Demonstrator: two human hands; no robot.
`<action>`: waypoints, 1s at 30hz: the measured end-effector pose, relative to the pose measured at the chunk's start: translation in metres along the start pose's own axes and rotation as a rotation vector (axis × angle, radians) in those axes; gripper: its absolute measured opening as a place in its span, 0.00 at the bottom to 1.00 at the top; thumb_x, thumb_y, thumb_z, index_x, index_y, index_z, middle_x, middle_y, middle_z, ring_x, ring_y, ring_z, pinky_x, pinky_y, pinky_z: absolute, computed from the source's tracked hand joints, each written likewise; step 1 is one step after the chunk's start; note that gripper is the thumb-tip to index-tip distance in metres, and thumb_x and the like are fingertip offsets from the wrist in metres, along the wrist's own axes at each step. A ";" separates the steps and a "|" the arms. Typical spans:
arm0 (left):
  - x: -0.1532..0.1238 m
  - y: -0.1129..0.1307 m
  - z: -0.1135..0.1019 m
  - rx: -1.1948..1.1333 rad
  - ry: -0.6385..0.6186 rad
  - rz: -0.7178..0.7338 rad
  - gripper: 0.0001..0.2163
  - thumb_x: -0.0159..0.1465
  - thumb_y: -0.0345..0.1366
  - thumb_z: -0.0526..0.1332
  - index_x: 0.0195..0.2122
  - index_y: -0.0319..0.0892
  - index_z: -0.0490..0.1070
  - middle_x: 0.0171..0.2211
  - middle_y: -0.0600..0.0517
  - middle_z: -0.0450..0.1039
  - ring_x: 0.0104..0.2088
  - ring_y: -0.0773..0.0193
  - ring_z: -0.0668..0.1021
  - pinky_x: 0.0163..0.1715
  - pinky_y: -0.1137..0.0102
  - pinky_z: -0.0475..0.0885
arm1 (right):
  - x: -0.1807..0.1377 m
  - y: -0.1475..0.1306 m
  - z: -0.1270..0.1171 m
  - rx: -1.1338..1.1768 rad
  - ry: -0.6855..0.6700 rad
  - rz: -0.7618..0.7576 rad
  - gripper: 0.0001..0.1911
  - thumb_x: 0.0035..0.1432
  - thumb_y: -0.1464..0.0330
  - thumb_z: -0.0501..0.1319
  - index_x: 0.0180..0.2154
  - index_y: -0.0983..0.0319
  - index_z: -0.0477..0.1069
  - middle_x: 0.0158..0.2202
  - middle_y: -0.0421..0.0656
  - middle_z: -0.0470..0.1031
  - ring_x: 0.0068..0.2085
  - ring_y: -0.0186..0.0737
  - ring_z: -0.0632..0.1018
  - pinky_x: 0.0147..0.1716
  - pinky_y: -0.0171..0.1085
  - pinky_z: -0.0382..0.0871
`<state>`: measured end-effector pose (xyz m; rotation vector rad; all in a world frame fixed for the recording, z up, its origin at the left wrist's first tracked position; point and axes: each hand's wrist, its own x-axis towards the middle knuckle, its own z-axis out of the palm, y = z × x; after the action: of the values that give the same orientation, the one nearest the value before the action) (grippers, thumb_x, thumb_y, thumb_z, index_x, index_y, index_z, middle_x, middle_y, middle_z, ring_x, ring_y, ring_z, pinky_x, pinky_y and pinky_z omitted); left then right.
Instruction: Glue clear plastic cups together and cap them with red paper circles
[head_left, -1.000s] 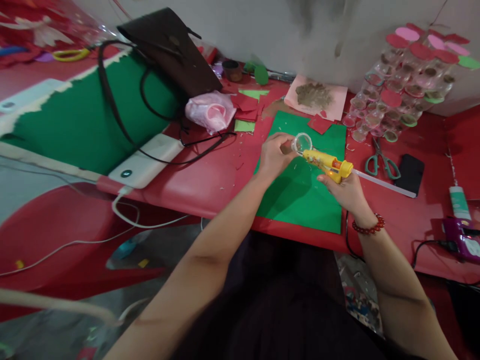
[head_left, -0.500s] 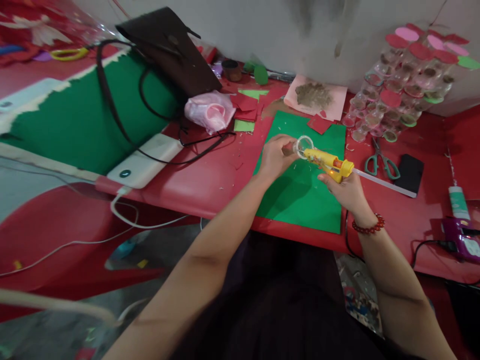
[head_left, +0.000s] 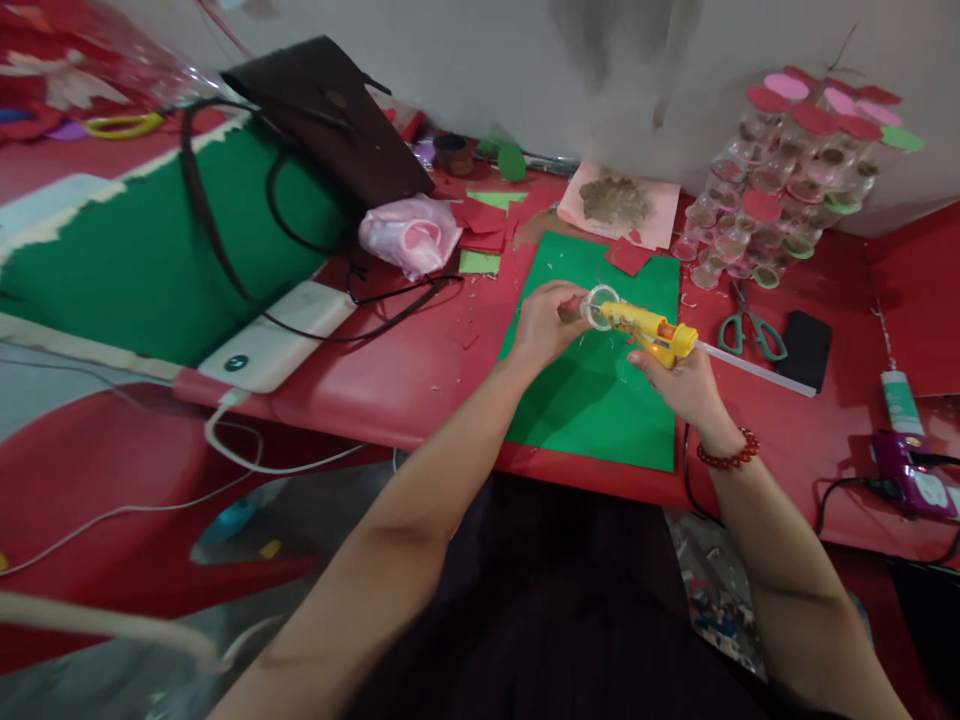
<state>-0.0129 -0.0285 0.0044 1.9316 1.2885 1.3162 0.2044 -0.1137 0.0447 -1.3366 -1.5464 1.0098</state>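
Over green sheet (head_left: 592, 415), crosswise glue gun (head_left: 639, 321), nose leftward, right hand (head_left: 684, 387) clamped around it

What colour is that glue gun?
Mostly yellow: the glue gun in the right hand shows best in the head view.

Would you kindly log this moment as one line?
left hand: holds clear cup; right hand: holds yellow glue gun; below: green sheet

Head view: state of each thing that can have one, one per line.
Left hand, closed on clear cup
Right hand, closed around glue gun
Clear cup, held, rim at gun's tip, contact unclear
Glue stick, protruding from gun's rear
Scissors, lying down, handles apart
Green sheet, flat on table
White box, cable attached
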 end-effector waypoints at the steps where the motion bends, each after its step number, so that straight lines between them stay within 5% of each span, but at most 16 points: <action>1: 0.000 0.000 0.000 0.006 -0.001 0.001 0.13 0.54 0.32 0.77 0.40 0.44 0.82 0.45 0.46 0.82 0.45 0.58 0.82 0.49 0.61 0.78 | 0.000 0.001 0.000 0.000 0.001 -0.002 0.26 0.54 0.46 0.70 0.43 0.60 0.79 0.20 0.32 0.60 0.21 0.29 0.58 0.19 0.35 0.52; 7: -0.001 -0.001 0.000 0.000 -0.021 0.002 0.13 0.54 0.34 0.77 0.40 0.45 0.82 0.45 0.46 0.82 0.45 0.58 0.82 0.48 0.62 0.79 | 0.004 0.009 0.000 0.012 0.027 -0.015 0.26 0.55 0.45 0.70 0.46 0.58 0.79 0.20 0.33 0.59 0.22 0.31 0.58 0.19 0.35 0.53; 22: -0.001 0.004 -0.002 0.025 -0.036 -0.001 0.13 0.54 0.31 0.77 0.41 0.44 0.82 0.46 0.46 0.82 0.46 0.57 0.82 0.50 0.60 0.78 | 0.007 0.007 0.000 0.005 0.088 -0.083 0.25 0.59 0.48 0.69 0.51 0.56 0.78 0.32 0.42 0.77 0.35 0.41 0.77 0.27 0.38 0.72; 30: -0.002 0.004 -0.002 0.024 -0.038 0.012 0.12 0.55 0.31 0.76 0.41 0.44 0.81 0.46 0.46 0.83 0.47 0.56 0.83 0.51 0.59 0.78 | 0.007 0.011 0.000 -0.032 0.056 -0.075 0.25 0.60 0.49 0.68 0.52 0.57 0.77 0.31 0.41 0.76 0.32 0.39 0.75 0.26 0.37 0.69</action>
<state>-0.0136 -0.0326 0.0073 1.9739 1.2821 1.2695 0.2076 -0.1051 0.0347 -1.3081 -1.5650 0.8972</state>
